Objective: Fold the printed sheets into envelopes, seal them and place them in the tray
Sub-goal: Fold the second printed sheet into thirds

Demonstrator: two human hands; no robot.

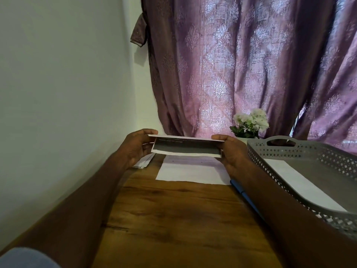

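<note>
A folded printed sheet (186, 147) with a dark band and a line of text hangs above the wooden table (173, 219). My left hand (138, 146) grips its left end and my right hand (231, 151) grips its right end. Under it a flat white sheet (191, 171) lies on the table. A small stack of folded white papers (144, 162) sits behind my left hand, partly hidden. At the right stands a grey perforated tray (289, 151) holding one white envelope (301, 184).
A blue pen (245, 196) lies between my right forearm and the tray. White flowers (250, 122) stand behind the tray, in front of a purple curtain (251, 64). A white wall runs along the table's left edge.
</note>
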